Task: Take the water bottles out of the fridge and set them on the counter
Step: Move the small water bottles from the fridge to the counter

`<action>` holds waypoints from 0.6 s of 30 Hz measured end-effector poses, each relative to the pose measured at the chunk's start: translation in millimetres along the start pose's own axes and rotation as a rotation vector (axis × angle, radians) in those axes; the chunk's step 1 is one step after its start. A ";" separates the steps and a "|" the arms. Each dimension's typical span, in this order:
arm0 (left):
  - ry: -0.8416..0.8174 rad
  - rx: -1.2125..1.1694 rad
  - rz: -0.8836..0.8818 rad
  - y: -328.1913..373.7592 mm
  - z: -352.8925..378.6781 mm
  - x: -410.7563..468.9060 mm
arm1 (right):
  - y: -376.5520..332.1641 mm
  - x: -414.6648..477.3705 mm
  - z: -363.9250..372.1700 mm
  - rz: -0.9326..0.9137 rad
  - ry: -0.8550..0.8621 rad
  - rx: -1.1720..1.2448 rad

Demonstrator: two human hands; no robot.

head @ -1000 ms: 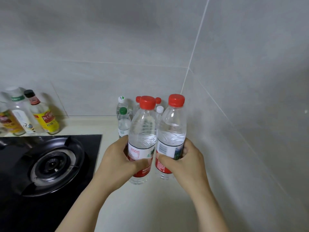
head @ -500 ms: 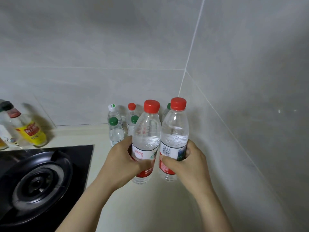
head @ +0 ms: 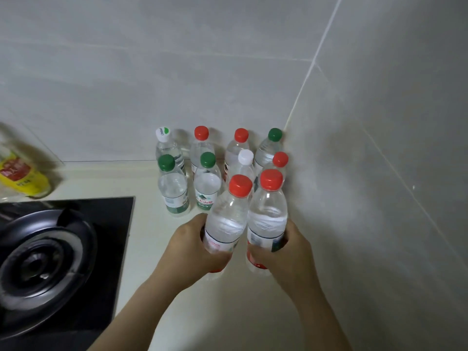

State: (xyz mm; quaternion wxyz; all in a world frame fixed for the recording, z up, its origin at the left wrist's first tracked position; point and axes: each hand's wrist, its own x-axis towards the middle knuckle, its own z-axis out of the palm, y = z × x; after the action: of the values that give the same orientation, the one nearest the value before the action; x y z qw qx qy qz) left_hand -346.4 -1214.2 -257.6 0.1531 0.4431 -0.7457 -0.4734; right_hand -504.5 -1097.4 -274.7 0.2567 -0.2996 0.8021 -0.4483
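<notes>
My left hand (head: 187, 252) grips a clear red-capped water bottle (head: 228, 216) around its lower half. My right hand (head: 288, 254) grips a second red-capped water bottle (head: 268, 211) beside it. Both bottles stand upright, side by side, low over the pale counter (head: 152, 224); their bases are partly hidden by my fingers, so contact with the counter cannot be told. Behind them, in the wall corner, stand several more water bottles (head: 202, 183) with green, red and white caps.
A black gas hob with a round burner (head: 43, 257) fills the left side. A yellow-labelled bottle (head: 22, 178) stands at the far left by the wall. Tiled walls (head: 379, 173) close the counter at the back and right.
The view has tilted down and shifted right, so the whole group of bottles in the corner shows. Both hands still hold their bottles, now closer to that group.
</notes>
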 end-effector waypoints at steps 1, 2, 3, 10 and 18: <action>-0.006 0.018 -0.016 -5.8 3.9 3.7 | 4.7 2.1 1.8 -0.004 -0.001 -0.018; -0.013 0.036 -0.027 -11.2 7.8 6.9 | 9.8 3.9 3.9 -0.003 -0.003 -0.035; -0.021 0.051 -0.034 -16.7 12.0 9.8 | 14.0 5.4 5.6 0.002 -0.004 -0.049; -0.043 0.139 -0.063 -49.4 34.2 21.8 | 46.6 14.9 10.4 0.061 0.030 -0.123; -0.042 0.139 -0.114 -66.7 40.1 22.8 | 65.4 51.3 11.5 0.106 0.096 -0.171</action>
State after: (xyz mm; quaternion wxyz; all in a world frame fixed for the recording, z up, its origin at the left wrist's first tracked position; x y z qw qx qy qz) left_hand -350.8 -1220.3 -338.4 0.0793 0.4843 -0.7533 -0.4378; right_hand -548.4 -1113.1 -344.5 0.2148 -0.2559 0.8634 -0.3780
